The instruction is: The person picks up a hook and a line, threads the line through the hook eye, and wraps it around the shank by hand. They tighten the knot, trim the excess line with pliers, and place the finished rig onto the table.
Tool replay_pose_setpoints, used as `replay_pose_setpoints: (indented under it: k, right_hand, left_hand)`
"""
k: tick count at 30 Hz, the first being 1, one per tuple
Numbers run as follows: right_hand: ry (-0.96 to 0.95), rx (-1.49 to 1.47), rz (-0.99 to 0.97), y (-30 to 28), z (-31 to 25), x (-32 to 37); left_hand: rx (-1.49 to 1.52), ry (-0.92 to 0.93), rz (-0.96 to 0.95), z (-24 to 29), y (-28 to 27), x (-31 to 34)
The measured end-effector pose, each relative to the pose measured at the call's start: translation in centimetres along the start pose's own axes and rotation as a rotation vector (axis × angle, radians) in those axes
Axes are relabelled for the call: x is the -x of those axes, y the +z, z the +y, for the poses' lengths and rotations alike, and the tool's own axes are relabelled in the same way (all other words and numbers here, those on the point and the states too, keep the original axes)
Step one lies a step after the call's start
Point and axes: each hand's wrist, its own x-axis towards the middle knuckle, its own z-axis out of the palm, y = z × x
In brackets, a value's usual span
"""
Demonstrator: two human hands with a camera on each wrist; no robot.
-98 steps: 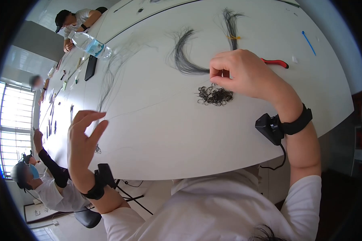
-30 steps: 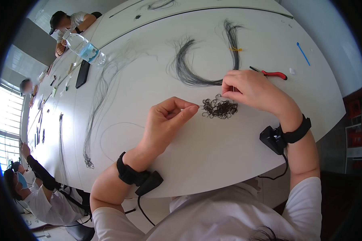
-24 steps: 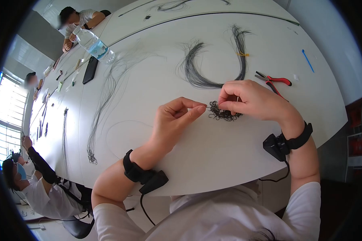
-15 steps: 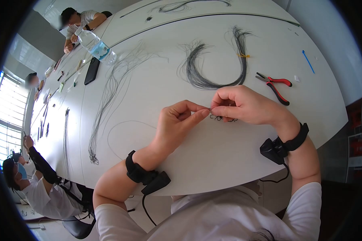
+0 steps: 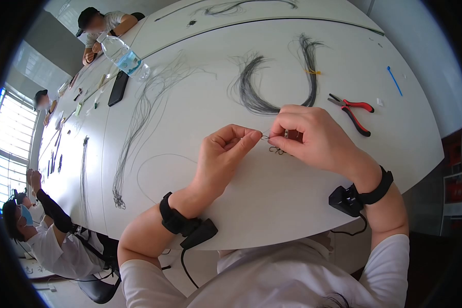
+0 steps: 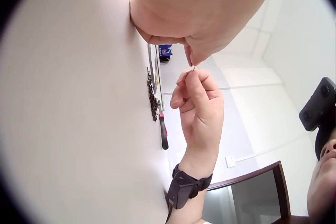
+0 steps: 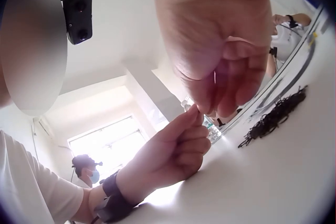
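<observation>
Presently, the small, dark, wiry loop (image 5: 265, 137) is staying between two hands, raised above the white desk (image 5: 272, 205). The left hand (image 5: 223, 154) is pinching it from the left with thumb and forefinger, and the right hand (image 5: 313, 134) is pinching it from the right; so neither is nearer. Its long axis seems to be running from hand to hand, roughly along the near edge, but I cannot tell whether it is one piece or two joined.

Below the right hand, the heap of black, curly, wire-like pieces (image 7: 275, 117) is resting on the desk. Toward the far edge, the U-shaped bundle of fine, dark grey strands (image 5: 249, 95) is lying just beyond this hand. Toward the right edge, the red-and-black metal pliers (image 5: 346, 106) are lying apart. One thin, grey, single strand (image 5: 138, 174) is curving left of the left hand. Nothing seems to be standing between the fingertips.
</observation>
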Motion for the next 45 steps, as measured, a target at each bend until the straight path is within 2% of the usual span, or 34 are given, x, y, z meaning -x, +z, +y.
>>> replay_pose_setpoints:
  k: [2,3,5,8,18,21,23,27,36,38,45]
  right_hand:
    - [-0.07,0.192,0.086,-0.6,-0.5,0.2]
    - [-0.072,0.192,0.083,-0.6,-0.4,0.2]
    - [-0.245,0.197,0.141,-0.3,-0.2,0.2]
    - [-0.313,0.23,0.166,0.5,0.2,0.1]
    - [-0.215,0.306,0.059,-0.8,-0.4,0.5]
    - [-0.14,0.272,0.022,-0.7,-0.3,0.7]
    - [-0.108,0.078,0.017,-0.5,-0.5,0.8]
    - [-0.122,0.077,0.024,0.1,-0.7,0.5]
    - [-0.18,0.203,0.076,0.7,-0.5,0.6]
    - [-0.171,0.215,0.078,0.7,-0.7,0.7]
    - [-0.204,0.242,0.102,0.6,-0.5,0.7]
  left_hand:
    - [-0.011,0.012,0.016,-0.1,-0.1,-0.1]
    - [-0.009,0.012,0.02,-0.3,-0.1,-0.1]
    - [0.06,0.017,-0.012,-0.6,-0.2,-0.2]
    - [0.048,0.027,-0.025,-0.7,0.0,-0.2]
    - [-0.009,-0.043,-0.089,-0.6,-0.5,-0.2]
    - [-0.008,-0.048,-0.096,-0.5,-0.4,-0.1]
    - [-0.047,-0.047,-0.095,-0.6,-0.4,-0.2]
    - [-0.033,-0.011,-0.1,-0.5,0.2,0.0]
    - [-0.093,-0.073,-0.142,0.0,-0.1,0.3]
    - [-0.073,-0.031,-0.117,-0.5,0.0,0.2]
    - [-0.122,-0.051,-0.095,0.1,0.1,0.4]
